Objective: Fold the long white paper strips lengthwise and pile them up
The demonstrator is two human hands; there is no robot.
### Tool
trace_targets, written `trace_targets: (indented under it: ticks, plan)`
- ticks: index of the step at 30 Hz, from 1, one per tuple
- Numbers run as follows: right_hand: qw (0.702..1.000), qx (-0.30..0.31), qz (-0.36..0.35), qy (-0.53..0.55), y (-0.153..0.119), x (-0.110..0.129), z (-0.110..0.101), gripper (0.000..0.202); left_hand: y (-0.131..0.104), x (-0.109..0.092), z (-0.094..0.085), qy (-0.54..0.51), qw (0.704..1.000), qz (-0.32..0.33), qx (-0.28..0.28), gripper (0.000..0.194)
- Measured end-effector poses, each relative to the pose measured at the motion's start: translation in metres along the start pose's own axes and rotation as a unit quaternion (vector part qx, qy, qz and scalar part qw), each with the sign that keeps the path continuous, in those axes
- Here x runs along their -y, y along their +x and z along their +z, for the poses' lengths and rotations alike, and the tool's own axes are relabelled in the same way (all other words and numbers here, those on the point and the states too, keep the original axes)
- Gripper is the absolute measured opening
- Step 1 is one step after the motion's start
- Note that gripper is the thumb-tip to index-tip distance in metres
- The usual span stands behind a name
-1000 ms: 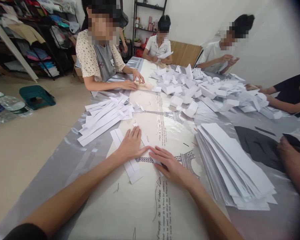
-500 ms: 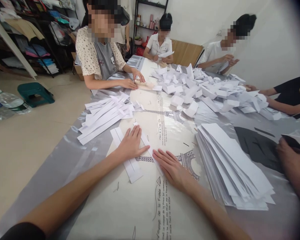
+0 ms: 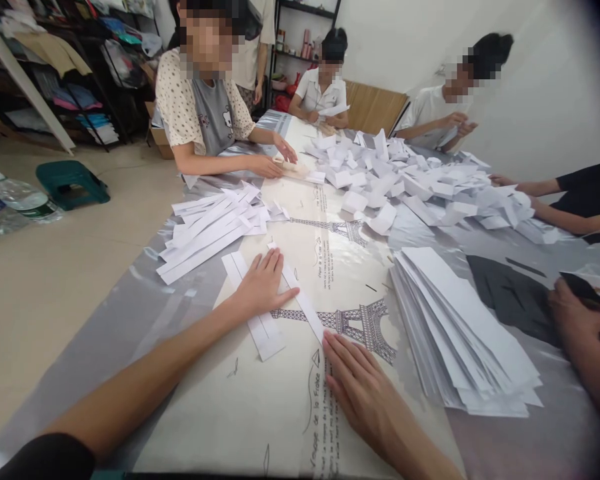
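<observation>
My left hand lies flat with fingers spread, pressing on a narrow white paper strip and resting over a wider paper strip with a dark line along it. The narrow strip runs slantwise toward me. At its near end, the fingertips of my right hand touch it, stretched out flat and side by side. Both strips lie on a cream tablecloth printed with towers and writing. The part of the strips beneath my left palm is hidden.
A fanned stack of white paper lies to the right, near a dark sheet and another person's hand. Loose strips lie at the left, folded white papers beyond. Several people sit around the table.
My right hand has slid toward me along the narrow strip, from its middle to its near end. My left hand stays put. The person at left has lifted a hand slightly.
</observation>
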State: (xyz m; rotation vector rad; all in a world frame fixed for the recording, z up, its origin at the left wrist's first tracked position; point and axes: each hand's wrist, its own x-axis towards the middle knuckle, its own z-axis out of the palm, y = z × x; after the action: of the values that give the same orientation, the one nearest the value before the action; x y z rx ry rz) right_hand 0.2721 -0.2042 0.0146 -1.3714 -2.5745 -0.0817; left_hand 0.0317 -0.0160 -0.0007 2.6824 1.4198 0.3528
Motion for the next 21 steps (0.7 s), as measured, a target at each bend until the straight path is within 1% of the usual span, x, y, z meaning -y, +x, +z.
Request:
trace_targets:
  ticks: [3,6,7,8,10,11,12,13,14,17,19,21]
  plan:
    - [1.0,-0.026,0.009,0.002,-0.003,0.006,-0.002,0.044,0.0,0.002,0.001,-0.002,1.0,0.004,-0.006,0.086]
    - [0.999,-0.023,0.024,0.025,0.009,0.006,-0.009,0.032,0.0,0.003,-0.001,0.001,1.0,0.009,-0.01,0.086]
    - [0.999,-0.012,0.035,0.032,0.017,0.005,-0.012,0.03,0.0,0.003,-0.002,-0.001,1.0,0.01,-0.012,0.085]
    - [0.998,0.006,0.051,0.036,0.027,0.003,-0.015,0.033,0.0,0.003,-0.002,-0.003,1.0,0.01,-0.016,0.085]
    - [0.994,0.054,0.095,0.024,0.052,-0.001,-0.019,0.043,0.0,0.003,-0.004,-0.007,1.0,0.011,-0.022,0.084]
    - [0.99,0.08,0.115,0.011,0.065,-0.004,-0.019,0.043,-0.001,0.003,-0.005,-0.006,1.0,0.012,-0.024,0.083]
    - [0.988,0.094,0.126,0.0,0.079,-0.007,-0.017,0.037,-0.001,0.003,-0.006,-0.003,1.0,0.012,-0.025,0.084]
    - [0.988,0.095,0.124,0.0,0.091,-0.01,-0.013,0.026,-0.001,0.004,-0.006,0.001,1.0,0.013,-0.024,0.084]
    - [0.989,0.095,0.116,0.002,0.103,-0.013,-0.008,0.02,-0.001,0.004,-0.006,0.005,1.0,0.012,-0.022,0.083]
    - [0.991,0.086,0.101,-0.002,0.124,-0.02,0.014,0.037,-0.002,0.006,-0.006,0.008,1.0,0.008,-0.021,0.078]
    - [0.991,0.082,0.1,-0.01,0.128,-0.022,0.027,0.041,-0.002,0.008,-0.004,0.005,0.999,0.007,-0.031,0.076]
    - [0.991,0.083,0.101,-0.019,0.127,-0.023,0.034,0.044,-0.002,0.01,-0.003,0.0,0.999,0.011,-0.041,0.076]
